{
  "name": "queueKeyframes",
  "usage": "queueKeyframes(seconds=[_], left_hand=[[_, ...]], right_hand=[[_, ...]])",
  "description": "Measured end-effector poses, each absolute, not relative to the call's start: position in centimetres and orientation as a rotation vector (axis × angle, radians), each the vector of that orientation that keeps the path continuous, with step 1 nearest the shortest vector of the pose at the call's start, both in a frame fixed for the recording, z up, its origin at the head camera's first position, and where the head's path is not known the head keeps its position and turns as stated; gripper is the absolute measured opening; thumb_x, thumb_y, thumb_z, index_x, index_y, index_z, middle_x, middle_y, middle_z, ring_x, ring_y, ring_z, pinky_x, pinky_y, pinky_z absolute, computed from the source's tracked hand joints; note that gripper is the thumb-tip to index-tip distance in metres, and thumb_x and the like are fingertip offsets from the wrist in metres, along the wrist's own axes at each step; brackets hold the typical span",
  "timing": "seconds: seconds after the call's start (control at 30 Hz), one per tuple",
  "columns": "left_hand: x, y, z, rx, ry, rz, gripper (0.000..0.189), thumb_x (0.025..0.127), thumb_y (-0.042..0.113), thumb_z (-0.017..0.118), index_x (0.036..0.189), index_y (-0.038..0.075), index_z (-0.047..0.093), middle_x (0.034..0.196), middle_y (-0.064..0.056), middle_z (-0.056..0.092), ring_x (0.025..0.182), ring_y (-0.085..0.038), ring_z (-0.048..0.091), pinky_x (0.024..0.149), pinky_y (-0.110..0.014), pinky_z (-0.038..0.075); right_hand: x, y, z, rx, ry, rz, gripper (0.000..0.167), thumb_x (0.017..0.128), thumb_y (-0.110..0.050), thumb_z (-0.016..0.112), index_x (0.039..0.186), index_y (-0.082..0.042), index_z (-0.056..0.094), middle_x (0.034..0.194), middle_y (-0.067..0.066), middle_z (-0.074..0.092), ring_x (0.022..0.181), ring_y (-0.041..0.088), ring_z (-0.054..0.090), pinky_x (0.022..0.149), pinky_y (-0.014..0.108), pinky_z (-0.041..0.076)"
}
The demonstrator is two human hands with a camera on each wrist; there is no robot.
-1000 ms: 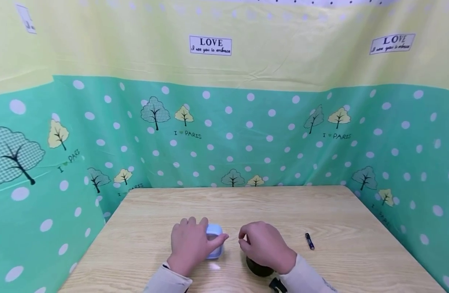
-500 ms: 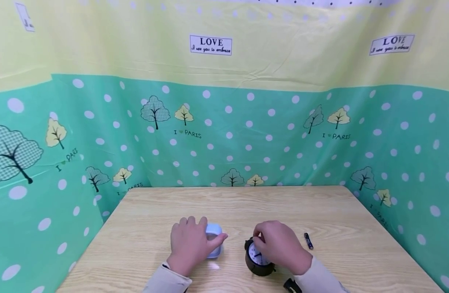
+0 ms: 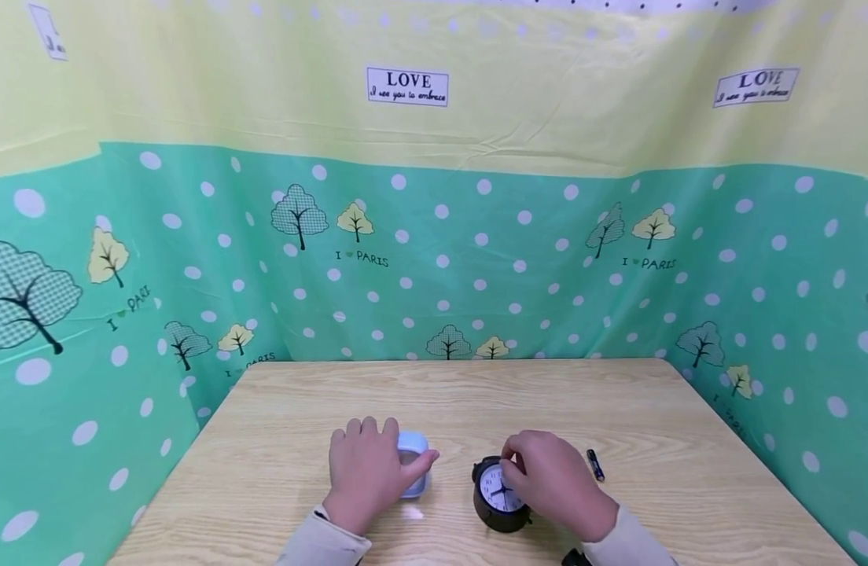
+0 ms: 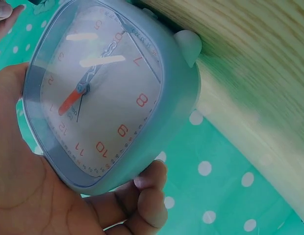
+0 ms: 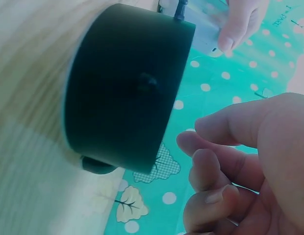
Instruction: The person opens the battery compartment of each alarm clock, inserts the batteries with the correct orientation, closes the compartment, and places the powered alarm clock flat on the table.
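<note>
Wood-grain tbl (image 3: 335, 393), cloth (image 3: 448, 228) hung on 3 sides: yellow up top, green w/ dots (image 3: 484, 186) below; LOVE tags (image 3: 407, 86). L hand (image 3: 366, 475) clamped round blue clock (image 4: 108, 103), L of blk clock (image 3: 496, 499). R hand (image 3: 554, 479): fingers loosely curled, just off blk clock. Small dk stick (image 3: 595, 465) lies farther R.

a yellow-and-green curtain (image 3: 476, 228) hangs — behind a table (image 3: 462, 393).

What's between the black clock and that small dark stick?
In the head view, the person's right hand appears between the black clock and the small dark stick.
</note>
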State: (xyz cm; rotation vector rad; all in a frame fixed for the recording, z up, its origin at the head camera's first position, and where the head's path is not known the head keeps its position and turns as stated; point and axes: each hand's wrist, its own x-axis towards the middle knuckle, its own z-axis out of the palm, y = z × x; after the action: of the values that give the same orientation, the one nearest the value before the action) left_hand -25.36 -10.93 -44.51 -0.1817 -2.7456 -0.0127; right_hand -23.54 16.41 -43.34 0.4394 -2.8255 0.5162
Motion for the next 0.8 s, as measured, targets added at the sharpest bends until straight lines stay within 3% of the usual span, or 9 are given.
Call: queueKeyframes(seconds=[0.5,0.8], left_hand=[[-25.5,-11.1,-44.7,-0.183,-2.729,-0.015,0.091,0.078,0.098,0.038,0.092,0.012,0.065,0.078,-0.007,0.056,0.076,-0.028,0.052,0.066,-0.044,0.042],[-25.5,-10.6,-44.7,-0.205,-2.669,-0.039,0.089,0.077,0.096,0.045,0.096,0.011,0.064,0.084,-0.008,0.058,0.082,-0.029,0.054,0.069,-0.046,0.043]], right_hand=[[-23.3,17.4,-44.5,0.310,-2.810,0.596,0.010,0.091,-0.025,0.075,0.082,-0.029,0.072,0.061,-0.015,0.047,0.054,0.003,0.041,0.050,0.023,0.034],[-23.2,17.9,-44.6,0.290,-2.789,0.658,0.011,0.091,-0.021,0.073,0.082,-0.028,0.072,0.062,-0.016,0.047,0.055,0.003,0.042,0.051,0.022,0.037]])
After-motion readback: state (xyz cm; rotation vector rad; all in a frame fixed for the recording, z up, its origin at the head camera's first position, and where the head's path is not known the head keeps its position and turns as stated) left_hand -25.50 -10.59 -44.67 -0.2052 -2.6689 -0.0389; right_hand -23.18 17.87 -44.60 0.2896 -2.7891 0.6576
